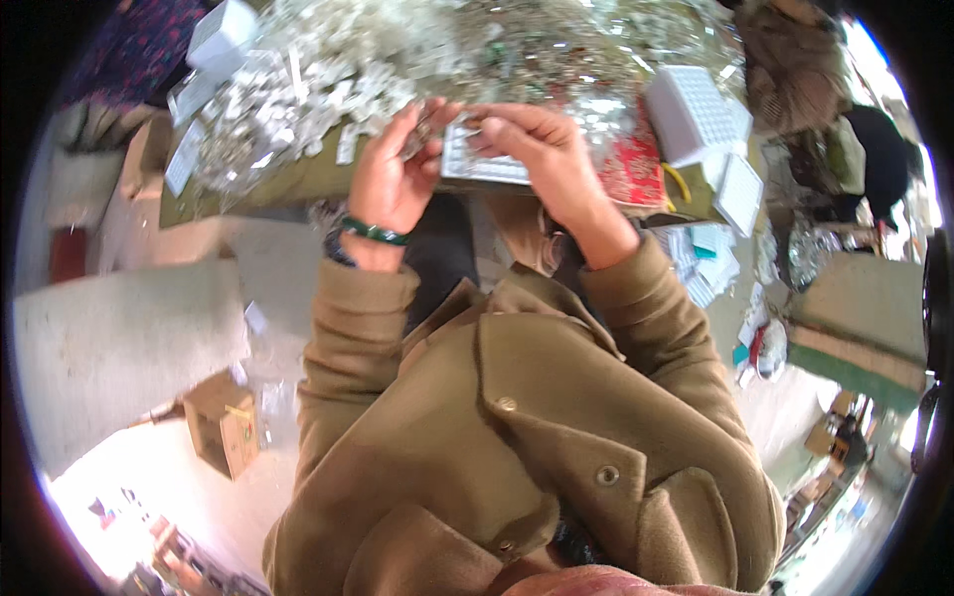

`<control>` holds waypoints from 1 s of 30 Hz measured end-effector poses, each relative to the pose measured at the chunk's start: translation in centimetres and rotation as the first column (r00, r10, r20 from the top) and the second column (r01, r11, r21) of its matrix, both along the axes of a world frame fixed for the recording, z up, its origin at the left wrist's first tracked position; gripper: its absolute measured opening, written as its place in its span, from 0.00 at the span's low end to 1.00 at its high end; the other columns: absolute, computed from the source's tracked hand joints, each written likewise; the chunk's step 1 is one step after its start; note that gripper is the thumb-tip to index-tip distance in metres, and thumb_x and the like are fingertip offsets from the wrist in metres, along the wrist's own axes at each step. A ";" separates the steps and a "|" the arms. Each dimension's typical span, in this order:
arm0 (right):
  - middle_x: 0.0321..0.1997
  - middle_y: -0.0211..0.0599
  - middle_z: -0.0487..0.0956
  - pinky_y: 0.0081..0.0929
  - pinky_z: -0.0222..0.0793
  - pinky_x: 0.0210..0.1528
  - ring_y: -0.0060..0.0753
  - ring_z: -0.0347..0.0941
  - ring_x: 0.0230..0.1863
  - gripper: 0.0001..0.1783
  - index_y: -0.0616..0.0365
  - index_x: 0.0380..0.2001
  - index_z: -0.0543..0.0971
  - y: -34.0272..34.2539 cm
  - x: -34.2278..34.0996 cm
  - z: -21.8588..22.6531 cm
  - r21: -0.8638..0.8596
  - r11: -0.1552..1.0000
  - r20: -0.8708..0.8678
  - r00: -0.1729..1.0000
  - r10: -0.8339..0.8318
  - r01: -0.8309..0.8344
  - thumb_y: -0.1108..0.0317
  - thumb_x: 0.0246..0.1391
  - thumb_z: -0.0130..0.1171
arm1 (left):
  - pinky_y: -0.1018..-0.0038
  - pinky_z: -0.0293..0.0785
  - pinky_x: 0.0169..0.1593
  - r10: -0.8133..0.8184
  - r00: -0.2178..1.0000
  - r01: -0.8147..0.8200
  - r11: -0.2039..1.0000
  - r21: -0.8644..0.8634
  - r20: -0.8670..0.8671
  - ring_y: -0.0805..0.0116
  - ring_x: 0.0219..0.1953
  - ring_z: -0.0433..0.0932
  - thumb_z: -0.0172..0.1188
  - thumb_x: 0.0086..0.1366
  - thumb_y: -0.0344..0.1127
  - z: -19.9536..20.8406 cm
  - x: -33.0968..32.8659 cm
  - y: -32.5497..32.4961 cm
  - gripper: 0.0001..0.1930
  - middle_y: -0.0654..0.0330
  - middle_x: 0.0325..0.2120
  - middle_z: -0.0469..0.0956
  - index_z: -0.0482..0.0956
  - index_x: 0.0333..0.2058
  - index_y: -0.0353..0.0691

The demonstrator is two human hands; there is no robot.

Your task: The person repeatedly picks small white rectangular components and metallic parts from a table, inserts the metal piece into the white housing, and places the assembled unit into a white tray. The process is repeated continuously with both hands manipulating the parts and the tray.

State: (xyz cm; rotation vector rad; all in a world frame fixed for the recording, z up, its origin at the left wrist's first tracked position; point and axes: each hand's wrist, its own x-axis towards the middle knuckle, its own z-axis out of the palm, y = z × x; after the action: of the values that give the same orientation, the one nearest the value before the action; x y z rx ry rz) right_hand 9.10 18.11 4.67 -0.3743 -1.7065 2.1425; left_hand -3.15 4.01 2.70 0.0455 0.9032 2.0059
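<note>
My left hand, with a dark green bangle at the wrist, is raised at the table's near edge. Its fingers curl around a small cluster of brownish, shiny bits, too small to name. Just to the right, my right hand pinches with thumb and forefinger; whatever lies between the tips is too small to make out. Below and between both hands is a white tray with rows of small cells, partly covered by the right fingers. The two hands' fingertips are close together above its left part.
White plastic pieces heap up at left, and shiny small parts beyond the hands. A stack of white gridded trays stands right, beside a red patterned sheet. A cardboard box sits on the floor. Other people are at the far corners.
</note>
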 end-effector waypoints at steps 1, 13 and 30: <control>0.36 0.34 0.83 0.24 0.73 0.43 0.21 0.76 0.37 0.14 0.65 0.44 0.81 0.0 0.5 -0.1 0.043 0.999 -0.026 1.000 -0.015 0.017 0.70 0.57 0.57 | 0.84 0.63 0.26 -0.034 0.995 0.028 0.997 -0.068 -0.094 0.81 0.26 0.69 0.54 0.70 0.39 0.2 0.5 -0.2 0.15 0.65 0.40 0.81 0.76 0.50 0.38; 0.27 0.46 0.74 0.45 0.70 0.35 0.54 0.74 0.33 0.08 0.63 0.27 0.77 -0.5 10.0 0.7 0.705 0.531 -0.222 0.858 -0.464 0.470 0.68 0.49 0.57 | 0.85 0.57 0.20 -0.283 0.672 0.069 0.944 -0.323 -0.684 0.86 0.19 0.64 0.53 0.69 0.34 0.9 10.3 2.8 0.14 0.66 0.29 0.77 0.76 0.49 0.32; 0.25 0.27 0.75 0.20 0.66 0.28 0.15 0.67 0.27 0.08 0.65 0.36 0.78 -1.9 12.2 -0.3 0.260 0.844 -0.030 0.877 -0.479 0.470 0.73 0.55 0.56 | 0.78 0.69 0.30 -0.131 0.125 -0.147 0.978 -0.149 -0.984 0.75 0.23 0.69 0.59 0.63 0.28 0.9 14.1 2.3 0.04 0.63 0.23 0.75 0.77 0.35 0.34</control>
State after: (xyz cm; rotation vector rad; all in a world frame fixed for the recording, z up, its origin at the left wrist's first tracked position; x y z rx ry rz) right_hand 21.28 16.17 4.35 -0.6823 -1.6694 1.5432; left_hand 10.92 6.29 3.58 1.4897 1.9509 1.6487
